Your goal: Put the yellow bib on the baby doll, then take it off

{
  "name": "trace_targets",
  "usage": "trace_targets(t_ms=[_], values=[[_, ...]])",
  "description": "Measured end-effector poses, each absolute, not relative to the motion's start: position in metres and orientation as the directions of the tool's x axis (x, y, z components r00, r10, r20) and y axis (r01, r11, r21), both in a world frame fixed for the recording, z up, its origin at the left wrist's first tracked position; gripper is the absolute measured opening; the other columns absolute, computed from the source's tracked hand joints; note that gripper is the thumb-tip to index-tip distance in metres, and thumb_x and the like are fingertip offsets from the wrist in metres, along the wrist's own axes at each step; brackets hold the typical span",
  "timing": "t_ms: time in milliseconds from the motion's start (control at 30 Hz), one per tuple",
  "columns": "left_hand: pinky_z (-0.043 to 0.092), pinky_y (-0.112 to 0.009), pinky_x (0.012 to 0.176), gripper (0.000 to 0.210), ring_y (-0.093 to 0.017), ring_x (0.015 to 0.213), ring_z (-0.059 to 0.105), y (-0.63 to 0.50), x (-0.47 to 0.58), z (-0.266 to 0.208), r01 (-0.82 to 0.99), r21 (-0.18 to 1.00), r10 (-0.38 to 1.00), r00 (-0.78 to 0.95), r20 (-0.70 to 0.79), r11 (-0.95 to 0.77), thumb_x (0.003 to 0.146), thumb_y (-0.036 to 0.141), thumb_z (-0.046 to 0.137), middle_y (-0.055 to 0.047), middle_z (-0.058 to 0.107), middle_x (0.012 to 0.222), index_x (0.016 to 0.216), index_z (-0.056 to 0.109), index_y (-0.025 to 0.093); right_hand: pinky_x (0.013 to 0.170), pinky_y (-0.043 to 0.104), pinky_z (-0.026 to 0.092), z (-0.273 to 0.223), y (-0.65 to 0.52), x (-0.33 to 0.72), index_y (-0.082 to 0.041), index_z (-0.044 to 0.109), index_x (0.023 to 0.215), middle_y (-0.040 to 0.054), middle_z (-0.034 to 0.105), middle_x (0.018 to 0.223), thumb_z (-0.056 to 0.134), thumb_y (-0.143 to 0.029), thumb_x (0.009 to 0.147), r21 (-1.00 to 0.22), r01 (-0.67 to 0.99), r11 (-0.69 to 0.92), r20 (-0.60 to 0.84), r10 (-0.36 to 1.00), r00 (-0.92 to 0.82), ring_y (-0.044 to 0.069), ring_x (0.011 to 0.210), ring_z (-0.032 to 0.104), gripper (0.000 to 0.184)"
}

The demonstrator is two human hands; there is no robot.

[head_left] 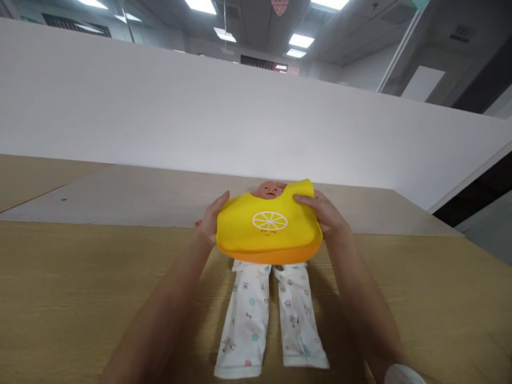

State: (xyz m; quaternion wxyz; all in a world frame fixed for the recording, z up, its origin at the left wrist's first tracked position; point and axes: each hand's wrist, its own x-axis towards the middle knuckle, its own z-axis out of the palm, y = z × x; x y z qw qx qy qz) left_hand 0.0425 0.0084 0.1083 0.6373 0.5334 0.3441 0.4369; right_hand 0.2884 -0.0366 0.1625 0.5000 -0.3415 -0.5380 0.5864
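A yellow baby bib (240,226) with a white lemon-slice print and an orange catch pocket is held up between my two hands. My left hand (213,217) grips its left edge, thumb on top. On the other side, my right hand (323,210) pinches the bib near its raised neck strap, thumb on the front. Behind the bib lies a baby doll (269,189); its head shows through the neck opening, while the bib hides its torso. White printed trousers (250,314) cover the doll's legs, which point toward me.
The doll lies on a wood-topped table (100,277). A grey strip (132,194) runs along the table's far side, against a white partition (200,117). Above the partition, glass panels show ceiling lights.
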Motion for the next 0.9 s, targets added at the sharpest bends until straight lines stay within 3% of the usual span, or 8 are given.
trace_targets(t_ms=[67, 167, 300, 433, 633, 733, 900], values=[[0.055, -0.044, 0.082, 0.064, -0.033, 0.094, 0.068, 0.009, 0.047, 0.118, -0.265, 0.957, 0.891, 0.453, 0.019, 0.114, 0.078, 0.052, 0.054, -0.014, 0.071, 0.104, 0.126, 0.057, 0.010, 0.085, 0.035, 0.054, 0.158, -0.031, 0.292, -0.017, 0.058, 0.125, 0.0082, 0.068, 0.111, 0.070, -0.032, 0.071, -0.975, -0.200, 0.093, 0.135, 0.968, -0.210, 0.023, 0.097, 0.065, 0.057], [0.054, -0.044, 0.086, 0.066, -0.030, 0.098, 0.067, 0.018, 0.056, 0.127, -0.327, 0.936, 0.875, 0.483, 0.046, 0.131, 0.077, 0.037, 0.057, -0.012, 0.068, 0.114, 0.138, 0.047, 0.015, 0.087, 0.034, 0.053, 0.150, -0.017, 0.299, -0.022, 0.049, 0.135, 0.0052, 0.065, 0.117, 0.070, -0.037, 0.073, -0.973, -0.173, 0.155, 0.175, 0.979, -0.106, 0.022, 0.101, 0.064, 0.067], [0.054, -0.040, 0.087, 0.068, -0.026, 0.100, 0.067, 0.044, 0.064, 0.117, -0.338, 0.938, 0.900, 0.429, 0.079, 0.079, 0.078, 0.036, 0.055, -0.009, 0.066, 0.120, 0.143, 0.040, 0.020, 0.081, 0.034, 0.055, 0.130, 0.011, 0.303, -0.021, 0.059, 0.117, 0.0055, 0.067, 0.107, 0.069, -0.047, 0.073, -0.979, -0.099, 0.177, 0.175, 0.984, 0.032, 0.022, 0.092, 0.065, 0.053], [0.056, -0.035, 0.083, 0.059, -0.022, 0.092, 0.069, 0.074, 0.069, 0.096, -0.270, 0.956, 0.916, 0.401, -0.001, 0.119, 0.079, 0.034, 0.055, -0.006, 0.070, 0.112, 0.137, 0.048, 0.023, 0.080, 0.031, 0.055, 0.106, 0.040, 0.308, -0.021, 0.061, 0.106, 0.0068, 0.061, 0.119, 0.069, -0.047, 0.070, -0.982, -0.045, 0.183, 0.180, 0.982, 0.063, 0.021, 0.098, 0.063, 0.045], [0.057, -0.033, 0.066, 0.041, -0.023, 0.073, 0.070, 0.098, 0.082, 0.067, -0.115, 0.968, 0.945, 0.270, -0.186, 0.223, 0.076, 0.030, 0.058, -0.009, 0.074, 0.092, 0.114, 0.061, 0.015, 0.081, 0.027, 0.054, 0.076, 0.066, 0.320, -0.022, 0.047, 0.128, 0.0065, 0.045, 0.140, 0.066, -0.040, 0.068, -0.994, 0.003, 0.107, 0.107, 0.988, 0.112, 0.019, 0.106, 0.059, 0.066], [0.057, -0.034, 0.068, 0.036, -0.024, 0.076, 0.071, 0.105, 0.087, 0.060, -0.149, 0.960, 0.940, 0.284, -0.187, 0.236, 0.076, 0.030, 0.057, -0.008, 0.075, 0.090, 0.110, 0.062, 0.017, 0.076, 0.027, 0.055, 0.064, 0.074, 0.324, -0.022, 0.046, 0.130, 0.0083, 0.048, 0.138, 0.066, -0.037, 0.066, -0.998, -0.046, 0.052, 0.047, 0.993, 0.104, 0.018, 0.098, 0.063, 0.069], [0.056, -0.032, 0.062, 0.033, -0.023, 0.073, 0.071, 0.112, 0.091, 0.056, -0.113, 0.963, 0.942, 0.264, -0.208, 0.245, 0.074, 0.027, 0.058, -0.008, 0.075, 0.084, 0.104, 0.062, 0.016, 0.072, 0.029, 0.056, 0.045, 0.086, 0.328, -0.020, 0.050, 0.124, 0.0073, 0.063, 0.117, 0.064, -0.036, 0.067, -0.997, -0.043, 0.059, 0.055, 0.994, 0.096, 0.018, 0.087, 0.065, 0.061]])
